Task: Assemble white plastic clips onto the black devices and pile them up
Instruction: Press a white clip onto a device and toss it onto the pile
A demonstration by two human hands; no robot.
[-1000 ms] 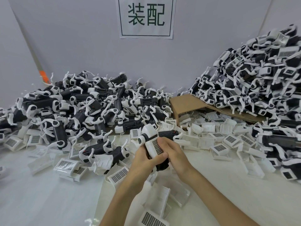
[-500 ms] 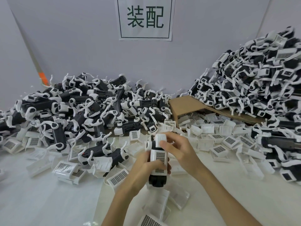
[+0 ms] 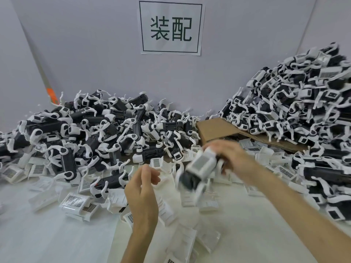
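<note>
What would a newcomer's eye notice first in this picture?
Two big heaps of black-and-white devices fill the back: the left heap against the wall, the higher right heap partly on a cardboard sheet. A paper sign with two large characters hangs above. In front, the right hand holds a blurred device; the left hand is empty.

view: head-worn, wide-angle | faces: forward and down toward wall sign (image 3: 171, 28) | range: near, over worktop (image 3: 47, 234)
</note>
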